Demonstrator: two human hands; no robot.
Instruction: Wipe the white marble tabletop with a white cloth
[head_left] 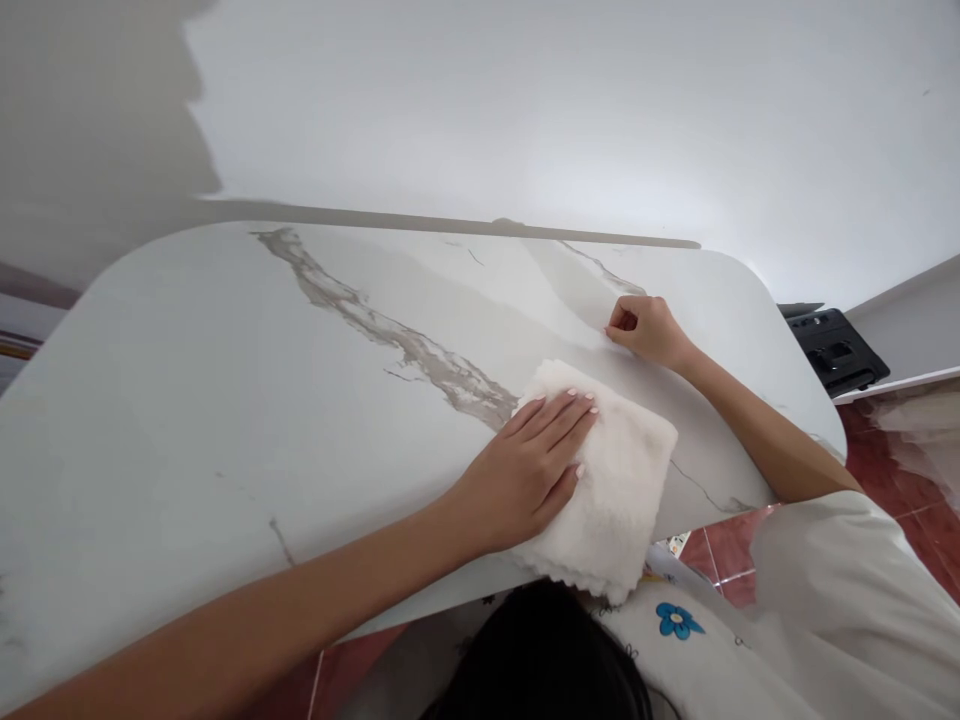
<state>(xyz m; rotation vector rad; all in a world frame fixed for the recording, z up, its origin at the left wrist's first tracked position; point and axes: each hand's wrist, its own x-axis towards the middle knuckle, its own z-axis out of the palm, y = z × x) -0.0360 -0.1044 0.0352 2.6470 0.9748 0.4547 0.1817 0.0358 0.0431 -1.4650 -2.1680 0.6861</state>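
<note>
A folded white cloth with a fluffy surface and scalloped edge lies on the marble-patterned table, its near corner reaching past the table's front edge. Flat on the cloth's left part rests my left hand, fingers stretched out and pointing to the right. My right hand is beyond the cloth, low over the tabletop and apart from it. Its fingers are curled, with thumb and forefinger tips pressed together. Whatever may be in that pinch is too small to make out.
The table's far edge runs along a white wall. A black device stands past the right end. Red floor tiles show below. Dark hair and a white garment with a blue flower are at the near edge.
</note>
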